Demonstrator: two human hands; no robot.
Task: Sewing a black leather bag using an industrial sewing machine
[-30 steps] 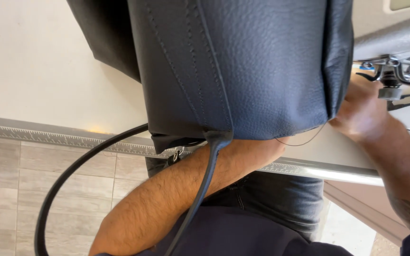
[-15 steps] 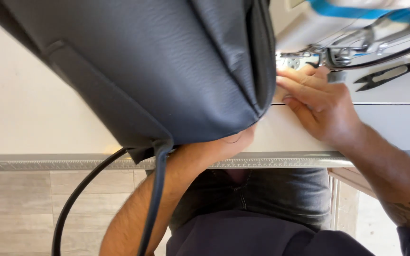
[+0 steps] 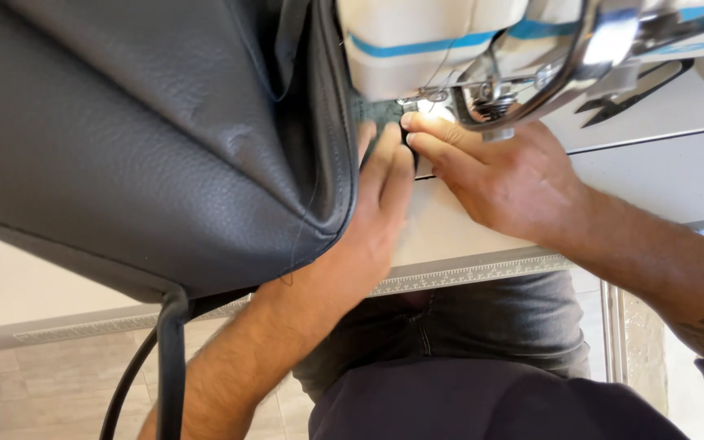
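Bag (image 3: 148, 138), dark leather, fills the frame from 9 to 12 o'clock, its edge fed to the sewing machine (image 3: 482, 49) at 1 o'clock. Left hand (image 3: 368, 220) lies flat, fingers together, pressing the seam edge steady. Right hand (image 3: 499, 175) apparently pinches the material at the needle, though the grip is partly hidden. Table (image 3: 466, 236) supports both.

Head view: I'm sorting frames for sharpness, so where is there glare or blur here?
Head view: a small bright glare sits at the needle area beside the right hand; the leather bag shows crisp grain; the left hand is sharp; the sewing machine looks slightly overexposed.
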